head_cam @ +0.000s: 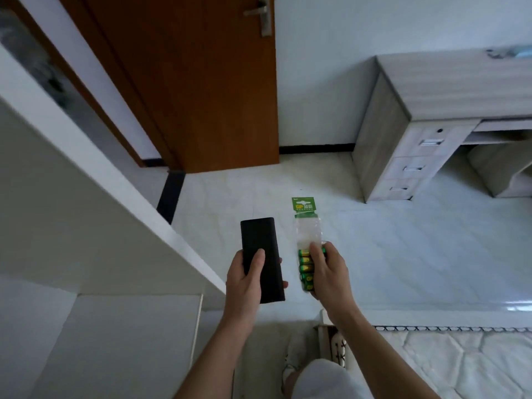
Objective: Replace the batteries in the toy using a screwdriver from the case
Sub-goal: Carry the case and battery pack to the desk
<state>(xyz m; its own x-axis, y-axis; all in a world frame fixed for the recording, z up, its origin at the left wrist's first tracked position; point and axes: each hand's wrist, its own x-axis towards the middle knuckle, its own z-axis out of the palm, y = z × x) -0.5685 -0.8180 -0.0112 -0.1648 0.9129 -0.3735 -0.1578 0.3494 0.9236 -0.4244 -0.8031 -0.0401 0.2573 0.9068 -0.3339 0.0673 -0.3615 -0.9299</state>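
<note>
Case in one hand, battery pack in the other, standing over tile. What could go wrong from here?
1. Both hands are full: the left hand grips the case, and the right hand holds the battery pack. Opening the case likely needs a free hand, and a fumble could drop either onto the hard floor.
2. The battery pack's upper plastic looks empty, possibly opened, so the batteries might slide out if it tips.

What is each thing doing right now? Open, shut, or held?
Black case: closed, held in the left hand.
Battery pack: held in the right hand, upper part empty, batteries lower down.
Desk drawers: shut.
</note>
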